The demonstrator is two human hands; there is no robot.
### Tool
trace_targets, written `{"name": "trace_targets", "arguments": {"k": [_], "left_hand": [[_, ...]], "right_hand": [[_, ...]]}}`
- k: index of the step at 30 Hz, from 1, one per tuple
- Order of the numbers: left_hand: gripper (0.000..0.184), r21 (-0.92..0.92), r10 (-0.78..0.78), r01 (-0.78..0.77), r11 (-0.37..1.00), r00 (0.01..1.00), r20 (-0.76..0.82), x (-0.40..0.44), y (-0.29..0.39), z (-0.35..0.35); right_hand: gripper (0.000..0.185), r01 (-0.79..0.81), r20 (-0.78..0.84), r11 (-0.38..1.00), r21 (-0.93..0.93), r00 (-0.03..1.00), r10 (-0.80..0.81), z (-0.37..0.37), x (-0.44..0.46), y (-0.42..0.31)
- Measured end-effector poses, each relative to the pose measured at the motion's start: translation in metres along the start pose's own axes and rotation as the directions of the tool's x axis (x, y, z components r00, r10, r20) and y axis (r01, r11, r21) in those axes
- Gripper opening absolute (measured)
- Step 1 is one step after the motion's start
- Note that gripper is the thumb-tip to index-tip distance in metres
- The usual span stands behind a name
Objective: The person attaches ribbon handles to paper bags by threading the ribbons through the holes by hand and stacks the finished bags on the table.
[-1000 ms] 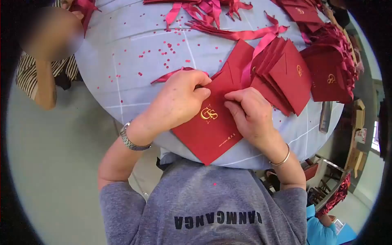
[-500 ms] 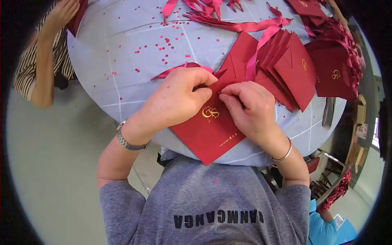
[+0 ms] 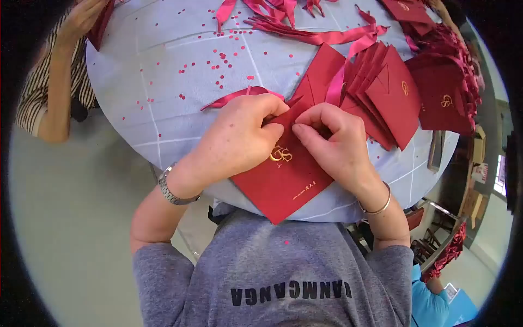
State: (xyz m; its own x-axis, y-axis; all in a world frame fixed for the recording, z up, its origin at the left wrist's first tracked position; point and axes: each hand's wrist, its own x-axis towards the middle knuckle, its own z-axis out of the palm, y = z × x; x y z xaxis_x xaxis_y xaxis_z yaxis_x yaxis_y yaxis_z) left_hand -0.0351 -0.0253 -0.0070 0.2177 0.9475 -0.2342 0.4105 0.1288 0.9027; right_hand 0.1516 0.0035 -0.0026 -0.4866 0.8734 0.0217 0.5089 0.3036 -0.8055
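Observation:
A red paper bag (image 3: pixel 286 191) with a gold logo lies tilted at the table's near edge, its lower corner toward my body. My left hand (image 3: pixel 231 136) is closed on the bag's upper left edge, thumb on the front. My right hand (image 3: pixel 340 144) pinches thumb and forefinger together at the bag's upper part, just right of the left thumb; what sits between those fingertips is hidden. A pink ribbon (image 3: pixel 239 97) curves out from behind my left hand. Another ribbon (image 3: pixel 339 84) runs down behind my right hand over a stack of red bags (image 3: pixel 381 87).
The round table has a pale blue cloth (image 3: pixel 180 117) scattered with small red paper dots (image 3: pixel 220 57). Loose ribbons (image 3: pixel 321 37) lie at the back. More ribboned bags (image 3: pixel 441 101) are piled at right. A co-worker's arm (image 3: pixel 59 90) is at far left; a person in blue (image 3: pixel 433 302) is at lower right.
My right hand has shifted slightly, its forefinger bent higher above the thumb. The bag has moved a little toward my body. My left hand keeps its hold.

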Motion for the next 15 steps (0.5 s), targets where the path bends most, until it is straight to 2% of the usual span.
{"name": "trace_targets", "arguments": {"k": [6,8,11,14,15], "left_hand": [[0.019,-0.033,-0.006,0.005,0.999,0.999,-0.046,0.001,0.004,-0.001],[0.018,-0.087,-0.093,0.095,0.992,0.995,0.025,0.001,0.004,-0.002],[0.017,-0.101,-0.088,0.091,0.991,0.996,0.032,0.000,0.003,-0.002],[0.017,-0.085,-0.047,0.046,0.995,0.999,-0.011,-0.002,0.003,0.001],[0.017,-0.084,-0.045,0.045,0.995,0.999,-0.007,-0.002,0.004,0.001]], "right_hand": [[0.008,0.038,0.004,0.999,0.002,0.999,-0.038,-0.001,-0.003,0.006],[0.008,0.071,0.013,0.997,0.016,0.997,-0.071,0.000,-0.002,0.008],[0.008,0.081,0.013,0.997,0.017,0.997,-0.081,0.003,0.000,0.006],[0.008,0.052,0.029,0.995,-0.084,0.998,-0.050,0.003,0.003,-0.003],[0.009,-0.004,0.049,0.994,-0.108,0.999,0.009,0.003,0.005,-0.006]]}}
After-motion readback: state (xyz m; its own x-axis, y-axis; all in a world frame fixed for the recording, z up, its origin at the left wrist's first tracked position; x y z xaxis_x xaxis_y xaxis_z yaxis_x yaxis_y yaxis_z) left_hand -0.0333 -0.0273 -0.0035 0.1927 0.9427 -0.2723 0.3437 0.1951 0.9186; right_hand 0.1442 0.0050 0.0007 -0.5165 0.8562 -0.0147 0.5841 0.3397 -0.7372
